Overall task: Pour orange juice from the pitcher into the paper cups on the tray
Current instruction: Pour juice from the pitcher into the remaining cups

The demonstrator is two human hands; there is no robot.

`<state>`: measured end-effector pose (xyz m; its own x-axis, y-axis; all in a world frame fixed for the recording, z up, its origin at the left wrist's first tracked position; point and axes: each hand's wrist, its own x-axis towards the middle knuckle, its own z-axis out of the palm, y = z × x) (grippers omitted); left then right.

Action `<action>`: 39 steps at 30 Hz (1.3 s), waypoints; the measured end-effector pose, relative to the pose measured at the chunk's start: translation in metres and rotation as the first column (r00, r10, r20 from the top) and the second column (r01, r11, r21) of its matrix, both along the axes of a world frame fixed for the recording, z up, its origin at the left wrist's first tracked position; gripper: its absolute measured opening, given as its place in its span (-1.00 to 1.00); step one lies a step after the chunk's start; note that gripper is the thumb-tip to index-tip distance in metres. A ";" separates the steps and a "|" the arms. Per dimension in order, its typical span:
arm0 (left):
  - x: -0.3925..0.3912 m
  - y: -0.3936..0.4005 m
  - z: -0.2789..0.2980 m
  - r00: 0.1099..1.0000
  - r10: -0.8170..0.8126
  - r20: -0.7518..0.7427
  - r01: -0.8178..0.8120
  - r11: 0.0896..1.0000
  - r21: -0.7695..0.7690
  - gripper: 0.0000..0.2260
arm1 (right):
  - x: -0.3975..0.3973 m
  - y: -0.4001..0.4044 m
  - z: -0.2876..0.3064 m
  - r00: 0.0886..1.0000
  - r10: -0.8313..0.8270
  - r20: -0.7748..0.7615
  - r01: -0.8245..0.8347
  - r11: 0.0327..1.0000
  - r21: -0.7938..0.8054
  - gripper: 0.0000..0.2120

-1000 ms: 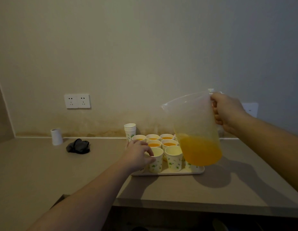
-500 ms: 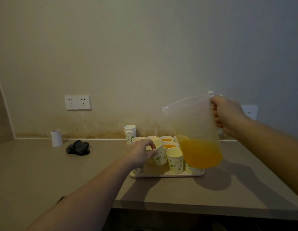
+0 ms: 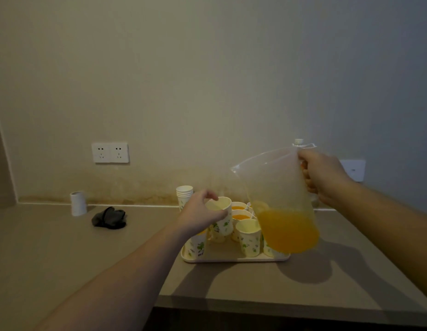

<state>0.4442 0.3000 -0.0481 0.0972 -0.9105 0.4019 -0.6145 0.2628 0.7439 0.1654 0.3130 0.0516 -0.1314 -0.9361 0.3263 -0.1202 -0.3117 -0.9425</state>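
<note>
- Lifted since the earlier frame: one empty paper cup (image 3: 221, 217), formerly standing in the tray's near row, was now raised clear of its neighbours and tipped slightly toward the pitcher
- Left hand (image 3: 199, 217): fingers and thumb curled round that cup near its rim
- Right hand (image 3: 323, 174): wrapped round the handle of the pitcher (image 3: 278, 199), which hung above the tray's right side, barely changed in position
- Orange juice (image 3: 287, 231): pooled in the pitcher's lower part, well short of the spout
- Tray (image 3: 234, 258): on the counter, holding filled cups at the back and another empty cup (image 3: 248, 237) in front
- Step in hand, as judged: presenting an empty cup for filling
- Next move called for: bringing cup under spout, then a steeper, slow tilt
- Spare cup stack (image 3: 184, 194): behind the tray, unmoved
</note>
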 end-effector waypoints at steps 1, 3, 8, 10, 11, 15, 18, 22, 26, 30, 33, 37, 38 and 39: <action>0.000 0.000 0.002 1.000 -0.009 -0.028 0.009 1.000 0.014 -0.57 | 0.000 0.000 0.000 1.000 0.001 -0.012 -0.001 1.000 0.000 -0.73; 0.001 0.000 0.004 0.996 -0.035 -0.085 0.039 0.998 0.040 -0.39 | -0.001 0.001 0.000 0.999 0.001 -0.038 -0.001 1.000 0.000 -0.74; 0.001 0.001 0.010 0.978 -0.069 -0.196 0.074 0.997 0.021 -0.30 | 0.000 -0.002 0.000 0.997 0.006 -0.080 -0.007 1.000 -0.010 -0.71; 0.000 0.001 0.013 0.966 -0.084 -0.244 0.087 0.996 0.002 -0.31 | 0.001 -0.002 0.000 0.995 0.015 -0.103 -0.017 1.000 -0.012 -0.72; 0.000 0.000 0.014 0.959 -0.092 -0.270 0.095 0.995 -0.003 -0.31 | 0.001 -0.003 0.000 0.993 0.018 -0.119 -0.019 1.000 -0.014 -0.75; -0.003 -0.001 0.019 0.920 -0.145 -0.364 0.148 0.989 -0.019 -0.31 | 0.003 -0.003 0.001 0.986 -0.001 -0.166 -0.002 1.000 -0.017 -0.78; -0.005 0.001 0.021 0.901 -0.193 -0.387 0.202 0.979 -0.019 -0.31 | 0.003 -0.003 0.003 0.980 -0.042 -0.197 0.035 0.999 -0.040 -0.76; -0.005 0.002 0.020 0.906 -0.207 -0.368 0.225 0.974 0.006 -0.28 | 0.005 -0.001 0.007 0.963 -0.085 -0.257 0.074 0.996 -0.052 -0.83; -0.003 -0.002 0.017 0.910 -0.175 -0.377 0.217 0.974 0.072 -0.21 | 0.003 -0.001 0.013 0.951 -0.106 -0.291 0.086 0.993 -0.081 -0.84; -0.002 -0.005 0.013 0.919 -0.177 -0.354 0.218 0.972 0.082 -0.18 | 0.003 -0.004 0.021 0.906 -0.162 -0.391 0.133 0.986 -0.100 -0.77; -0.004 -0.005 0.012 0.925 -0.189 -0.330 0.225 0.972 0.074 -0.23 | 0.004 -0.004 0.027 0.863 -0.177 -0.473 0.139 0.984 -0.115 -0.72; -0.004 -0.005 0.011 0.929 -0.196 -0.314 0.234 0.968 0.090 -0.21 | 0.007 -0.002 0.035 0.830 -0.183 -0.527 0.142 0.983 -0.117 -0.83; -0.003 -0.005 0.010 0.930 -0.194 -0.311 0.233 0.968 0.092 -0.20 | 0.008 -0.002 0.036 0.813 -0.180 -0.553 0.142 0.984 -0.111 -0.83; -0.003 -0.006 0.009 0.931 -0.194 -0.308 0.233 0.968 0.095 -0.19 | 0.009 -0.001 0.037 0.792 -0.165 -0.587 0.130 0.986 -0.102 -0.78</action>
<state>0.4414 0.2944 -0.0392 -0.0091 -0.9644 0.2643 -0.3031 0.2545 0.9183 0.1743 0.3116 0.0885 -0.0312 -0.8999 0.4350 -0.6974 -0.2922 -0.6545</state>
